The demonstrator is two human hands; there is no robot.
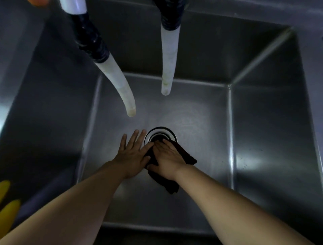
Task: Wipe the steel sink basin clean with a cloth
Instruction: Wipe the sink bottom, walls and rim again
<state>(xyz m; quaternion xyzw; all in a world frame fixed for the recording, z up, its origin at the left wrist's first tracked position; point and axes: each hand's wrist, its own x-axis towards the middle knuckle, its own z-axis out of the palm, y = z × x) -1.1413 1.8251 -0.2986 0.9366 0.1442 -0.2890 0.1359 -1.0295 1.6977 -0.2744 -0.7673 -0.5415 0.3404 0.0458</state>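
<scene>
Left hand [133, 152] lies flat, fingers spread wide, on the sink [201, 122] floor, overlapping the dark cloth's [167, 183] edge. Right hand [167, 157] presses the cloth flat, fingertips at the drain's [160, 134] six o'clock rim.

Two pale translucent hoses hang from above, each joined to a dark fitting at its top: the left hose [115, 82] curves down and to the right, the right hose [168, 61] drops nearly straight. The light is dim and cool, with soft glare on bare steel. At the lower left edge lie two yellow shapes [7, 206], too blurred to identify. An orange blur [37, 2] sits at the top left corner.
</scene>
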